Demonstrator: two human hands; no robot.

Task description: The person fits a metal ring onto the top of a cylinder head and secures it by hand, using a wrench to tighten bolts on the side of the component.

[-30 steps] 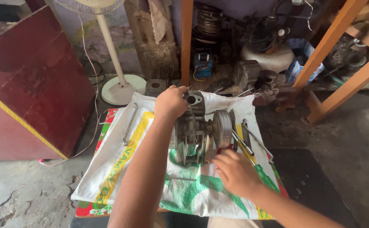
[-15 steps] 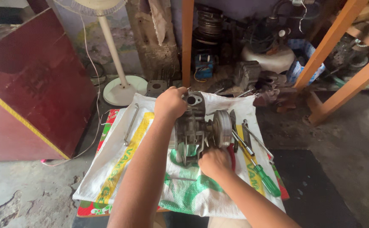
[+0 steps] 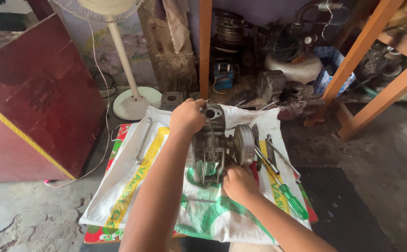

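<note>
The left hand (image 3: 187, 116) is closing over the top far corner of a grey metal engine block (image 3: 209, 147), its fingers curling around the casting just beside the round port at the upper end, so the block is lying directly under and to the right of that hand. The right hand (image 3: 240, 183) is sitting lower in the frame, fingers folded in against the block's near lower edge; whether it is pinching a small part there cannot be told. The block's long axis is running up and down the frame between the two hands, with a round pulley wheel (image 3: 244, 143) standing out on its right side. Both hands are touching it. Further out, a green-handled screwdriver (image 3: 291, 200) and other steel tools are lying to the right on the white woven sack (image 3: 133, 186), and a long spanner (image 3: 143, 140) is lying to the left.
</note>
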